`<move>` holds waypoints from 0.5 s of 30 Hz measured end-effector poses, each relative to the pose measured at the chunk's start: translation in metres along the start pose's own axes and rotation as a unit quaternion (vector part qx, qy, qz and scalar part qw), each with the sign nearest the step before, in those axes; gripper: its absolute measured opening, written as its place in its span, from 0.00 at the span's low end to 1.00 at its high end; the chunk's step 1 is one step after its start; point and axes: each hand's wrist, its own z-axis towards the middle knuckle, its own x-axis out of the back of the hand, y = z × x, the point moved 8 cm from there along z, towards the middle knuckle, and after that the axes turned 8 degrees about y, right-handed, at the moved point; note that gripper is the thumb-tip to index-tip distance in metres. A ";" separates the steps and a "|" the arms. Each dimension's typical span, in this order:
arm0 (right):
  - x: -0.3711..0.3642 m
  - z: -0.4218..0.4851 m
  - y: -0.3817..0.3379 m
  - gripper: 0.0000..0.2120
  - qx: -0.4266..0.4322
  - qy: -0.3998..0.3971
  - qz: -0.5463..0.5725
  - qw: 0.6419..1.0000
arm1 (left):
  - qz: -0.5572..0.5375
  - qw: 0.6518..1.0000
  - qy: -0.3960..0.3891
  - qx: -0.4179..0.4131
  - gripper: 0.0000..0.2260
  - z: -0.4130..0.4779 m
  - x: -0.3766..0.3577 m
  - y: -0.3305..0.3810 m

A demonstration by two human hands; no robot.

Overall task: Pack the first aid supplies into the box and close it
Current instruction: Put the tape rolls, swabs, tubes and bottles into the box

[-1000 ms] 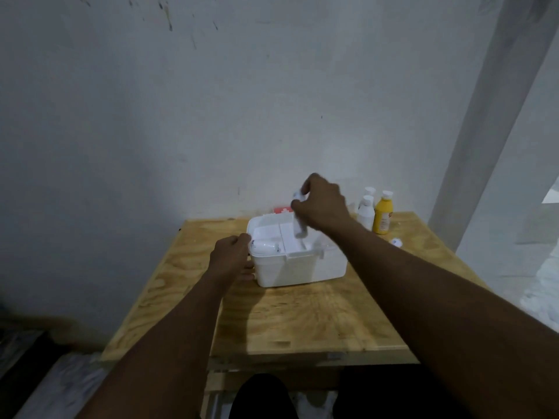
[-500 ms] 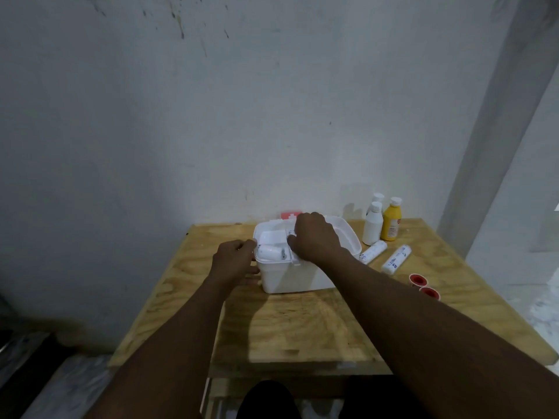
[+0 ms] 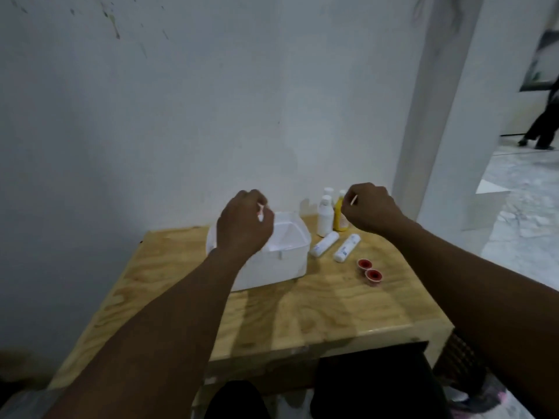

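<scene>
Left grip (image 3: 243, 226) pinches a small whitish piece (image 3: 260, 212); right grip (image 3: 367, 208) pinches a thin pale stick (image 3: 353, 200). Smooth white plastic box (image 3: 278, 267), open, sits just below the left grip on the grainy plywood bench (image 3: 302, 313).

Both your bare forearms reach forward from the bottom corners, wrists lifted, the backs of the hands facing you. Your left hand (image 3: 243, 225) hangs left of centre with its fingers curled in, pinching a small pale bit (image 3: 260, 212) at the fingertips; blur hides what it is. Your right hand (image 3: 370, 208) sits slightly higher and well apart to the right, fingers curled, pinching a thin stick (image 3: 353, 200) that pokes up from its thumb side.
</scene>
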 end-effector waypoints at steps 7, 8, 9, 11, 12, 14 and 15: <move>-0.010 -0.063 0.086 0.04 -0.032 -0.059 0.002 0.998 | -0.007 0.964 -0.208 -0.164 0.09 -0.050 -0.109 0.115; -0.016 -0.073 0.092 0.03 -0.030 -0.073 0.008 0.997 | 0.002 0.956 -0.239 -0.172 0.10 -0.060 -0.124 0.118; -0.022 -0.082 0.096 0.03 -0.026 -0.084 0.013 0.996 | 0.015 0.948 -0.266 -0.177 0.10 -0.068 -0.139 0.119; -0.031 -0.093 0.103 0.06 -0.014 -0.095 0.019 0.995 | 0.042 0.935 -0.292 -0.194 0.11 -0.080 -0.159 0.119; -0.035 -0.096 0.106 0.08 -0.008 -0.100 0.018 0.995 | 0.055 0.931 -0.298 -0.205 0.10 -0.083 -0.166 0.120; -0.041 -0.099 0.110 0.10 0.004 -0.106 0.011 0.994 | 0.079 0.919 -0.315 -0.225 0.11 -0.087 -0.175 0.124; -0.042 -0.099 0.112 0.10 0.009 -0.105 0.010 0.994 | 0.092 0.911 -0.329 -0.231 0.11 -0.089 -0.178 0.124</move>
